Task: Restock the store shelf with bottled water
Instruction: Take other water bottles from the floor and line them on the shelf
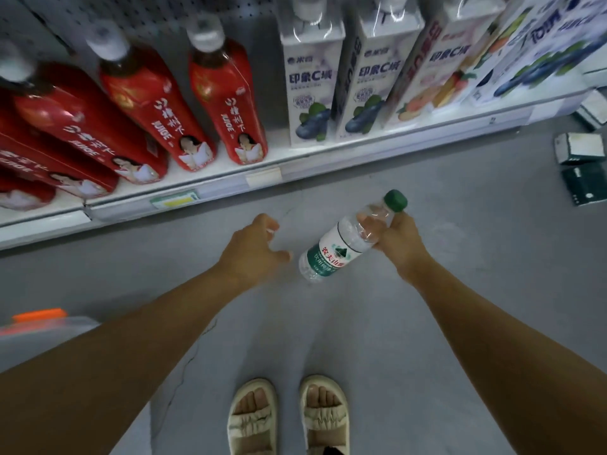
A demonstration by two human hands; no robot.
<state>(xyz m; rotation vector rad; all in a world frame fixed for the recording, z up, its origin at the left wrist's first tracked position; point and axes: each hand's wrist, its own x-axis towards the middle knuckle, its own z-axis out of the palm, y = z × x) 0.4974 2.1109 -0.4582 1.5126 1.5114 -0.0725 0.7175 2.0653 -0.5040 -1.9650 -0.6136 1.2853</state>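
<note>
A clear water bottle with a green cap and a green and white label hangs tilted above the grey floor, cap pointing up and to the right. My right hand grips it around the neck and shoulder. My left hand is just left of the bottle's base, fingers spread and curled, holding nothing and not touching the bottle. The white store shelf runs across in front of me at about knee height.
Red juice bottles fill the shelf's left part and white blueberry cartons stand to their right, with a narrow gap between them. Small boxes lie on the floor at right. A clear bin with an orange clip sits at left. My sandalled feet are below.
</note>
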